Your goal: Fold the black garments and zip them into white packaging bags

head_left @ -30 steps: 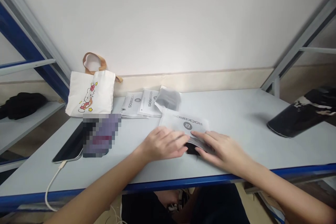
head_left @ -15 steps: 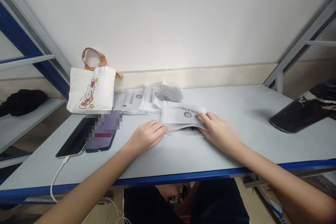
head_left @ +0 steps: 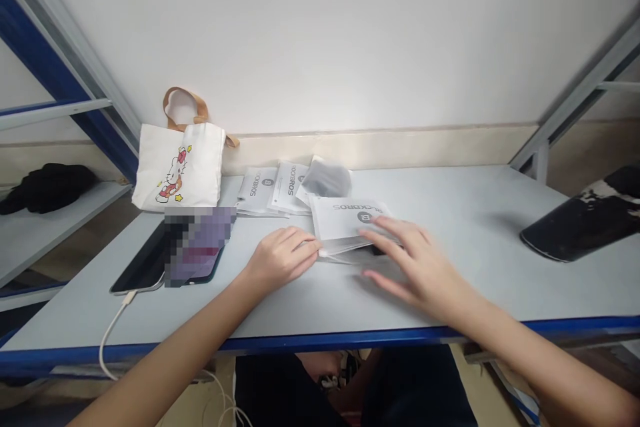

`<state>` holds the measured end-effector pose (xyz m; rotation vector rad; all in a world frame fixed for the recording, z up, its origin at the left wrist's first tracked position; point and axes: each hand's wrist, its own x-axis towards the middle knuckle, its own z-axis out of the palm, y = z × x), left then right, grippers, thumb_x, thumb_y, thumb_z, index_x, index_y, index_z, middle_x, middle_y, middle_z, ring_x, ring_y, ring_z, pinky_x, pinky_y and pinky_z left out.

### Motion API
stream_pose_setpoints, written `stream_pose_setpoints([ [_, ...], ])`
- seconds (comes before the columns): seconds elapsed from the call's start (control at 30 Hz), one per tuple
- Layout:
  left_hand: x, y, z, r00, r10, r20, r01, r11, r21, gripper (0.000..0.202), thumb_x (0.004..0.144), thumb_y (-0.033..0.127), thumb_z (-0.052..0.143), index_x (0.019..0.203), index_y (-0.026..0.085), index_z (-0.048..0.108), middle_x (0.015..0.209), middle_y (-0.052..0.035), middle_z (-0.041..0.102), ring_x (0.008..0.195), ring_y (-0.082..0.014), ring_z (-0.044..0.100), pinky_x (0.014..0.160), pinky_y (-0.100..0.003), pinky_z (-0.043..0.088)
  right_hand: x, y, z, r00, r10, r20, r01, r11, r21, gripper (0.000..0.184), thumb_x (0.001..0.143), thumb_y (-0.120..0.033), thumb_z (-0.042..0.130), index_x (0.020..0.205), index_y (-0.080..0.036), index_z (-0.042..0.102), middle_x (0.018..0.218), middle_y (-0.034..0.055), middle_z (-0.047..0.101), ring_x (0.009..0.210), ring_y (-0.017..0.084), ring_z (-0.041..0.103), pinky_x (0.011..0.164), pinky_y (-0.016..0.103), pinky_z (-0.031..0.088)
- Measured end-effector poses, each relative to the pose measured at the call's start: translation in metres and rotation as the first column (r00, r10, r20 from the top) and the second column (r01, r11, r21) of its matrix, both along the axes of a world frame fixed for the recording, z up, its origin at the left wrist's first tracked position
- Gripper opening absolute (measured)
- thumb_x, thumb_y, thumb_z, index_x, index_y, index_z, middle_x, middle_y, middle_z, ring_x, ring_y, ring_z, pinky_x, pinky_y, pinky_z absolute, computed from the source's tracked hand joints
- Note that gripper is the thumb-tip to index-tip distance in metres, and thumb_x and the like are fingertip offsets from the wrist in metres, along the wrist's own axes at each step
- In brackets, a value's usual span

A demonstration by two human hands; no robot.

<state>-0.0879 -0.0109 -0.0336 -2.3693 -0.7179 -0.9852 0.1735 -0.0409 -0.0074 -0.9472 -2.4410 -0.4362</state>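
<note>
A white ROCKBROS packet (head_left: 350,219) lies on the grey table top (head_left: 450,280), with a dark item (head_left: 377,251) showing at its lower edge. My left hand (head_left: 283,259) grips the packet's left edge with its fingers closed. Spread wide and blurred, my right hand (head_left: 415,268) is over the packet's lower right side, its fingertips close to the dark item. Behind the packet lie two more white ROCKBROS packets (head_left: 257,192) (head_left: 289,188) and a translucent bag (head_left: 326,179) with something dark inside.
A white cartoon-print tote bag (head_left: 177,170) stands at the back left. In front of it lie a phone (head_left: 143,260) with a white cable (head_left: 113,327) and a pixelated item (head_left: 200,243). A black object (head_left: 580,217) rests at the right. The table has a blue front edge.
My right hand has lifted from the packet and its fingers have spread. My left hand stays at the packet's left edge, and the packet has barely moved.
</note>
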Motion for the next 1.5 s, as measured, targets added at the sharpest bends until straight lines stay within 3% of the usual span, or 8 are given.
stream_pose_setpoints([
  [0.13, 0.007, -0.006, 0.000, 0.998, -0.035, -0.052, 0.038, 0.998, 0.051, 0.010, 0.080, 0.014, 0.057, 0.088, 0.018, 0.061, 0.077, 0.0013, 0.067, 0.071, -0.0121, 0.061, 0.064, -0.025, 0.047, -0.038, -0.011, -0.005, 0.991, 0.130, 0.040, -0.134, 0.985, 0.107, 0.027, 0.089, -0.025, 0.051, 0.114, -0.014, 0.055, 0.099, 0.0097, 0.061, 0.092, 0.021, 0.054, 0.078, 0.035, 0.042],
  [0.3, 0.010, -0.009, -0.004, 0.994, -0.085, -0.073, 0.089, 0.995, 0.052, 0.007, 0.079, 0.015, 0.058, 0.085, 0.018, 0.059, 0.078, 0.0015, 0.067, 0.071, -0.0119, 0.061, 0.065, -0.025, 0.047, -0.049, 0.005, -0.023, 0.990, 0.128, 0.064, -0.140, 0.964, 0.226, 0.013, 0.089, -0.013, 0.048, 0.083, -0.014, 0.059, 0.074, 0.0040, 0.059, 0.071, 0.015, 0.049, 0.065, 0.030, 0.037],
  [0.47, 0.011, -0.008, -0.007, 0.985, -0.120, -0.125, 0.133, 0.986, 0.103, 0.011, 0.080, 0.012, 0.058, 0.090, 0.017, 0.059, 0.082, 0.0014, 0.067, 0.073, -0.0116, 0.059, 0.064, -0.025, 0.045, -0.040, 0.003, -0.022, 0.980, 0.181, 0.079, -0.196, 0.939, 0.281, 0.012, 0.087, -0.009, 0.049, 0.081, -0.014, 0.059, 0.072, 0.0031, 0.057, 0.071, 0.015, 0.050, 0.066, 0.029, 0.039],
  [0.63, 0.015, -0.012, -0.007, 0.976, -0.093, -0.195, 0.130, 0.974, 0.188, 0.011, 0.080, 0.010, 0.053, 0.086, 0.018, 0.059, 0.082, 0.0020, 0.066, 0.073, -0.0119, 0.057, 0.059, -0.026, 0.039, -0.035, -0.001, -0.020, 0.978, 0.193, 0.083, -0.210, 0.928, 0.309, 0.015, 0.085, -0.006, 0.051, 0.078, -0.017, 0.058, 0.070, 0.0010, 0.055, 0.072, 0.014, 0.050, 0.081, 0.033, 0.042],
  [0.93, 0.019, -0.016, -0.002, 0.992, -0.121, -0.038, 0.126, 0.974, 0.188, 0.017, 0.076, 0.005, 0.050, 0.082, 0.018, 0.059, 0.078, 0.0022, 0.066, 0.082, -0.0138, 0.062, 0.062, -0.027, 0.043, 0.026, 0.010, -0.022, 0.988, -0.075, 0.132, 0.046, 0.977, 0.208, 0.018, 0.085, -0.009, 0.046, 0.085, -0.020, 0.060, 0.081, 0.0036, 0.060, 0.078, 0.017, 0.053, 0.089, 0.038, 0.038],
  [1.17, 0.026, -0.024, 0.001, 0.985, -0.168, 0.026, 0.159, 0.962, 0.222, 0.019, 0.072, 0.004, 0.050, 0.080, 0.018, 0.060, 0.073, 0.0011, 0.064, 0.076, -0.0138, 0.062, 0.059, -0.024, 0.049, 0.090, 0.016, -0.026, 0.942, -0.293, 0.166, 0.256, 0.943, 0.211, 0.017, 0.089, -0.016, 0.045, 0.081, -0.019, 0.060, 0.074, 0.0044, 0.058, 0.067, 0.018, 0.052, 0.067, 0.031, 0.039],
  [1.3, 0.024, -0.025, 0.002, 0.981, -0.166, 0.102, 0.143, 0.969, 0.202, 0.018, 0.072, 0.005, 0.051, 0.084, 0.016, 0.059, 0.073, -0.0006, 0.065, 0.073, -0.0146, 0.060, 0.057, -0.025, 0.049, 0.096, 0.016, -0.025, 0.949, -0.304, 0.084, 0.288, 0.945, 0.157, 0.015, 0.090, -0.025, 0.046, 0.085, -0.019, 0.059, 0.081, 0.0057, 0.061, 0.070, 0.018, 0.056, 0.065, 0.031, 0.041],
  [1.5, 0.025, -0.026, -0.002, 0.987, -0.145, 0.064, 0.132, 0.975, 0.178, 0.024, 0.071, 0.002, 0.046, 0.084, 0.019, 0.057, 0.070, 0.0008, 0.064, 0.051, -0.0091, 0.050, 0.045, -0.022, 0.039, 0.078, 0.011, -0.027, 0.972, -0.236, 0.001, 0.233, 0.958, -0.165, 0.036, 0.090, -0.030, 0.045, 0.125, -0.022, 0.046, 0.115, 0.0086, 0.058, 0.096, 0.022, 0.059, 0.078, 0.035, 0.048],
])
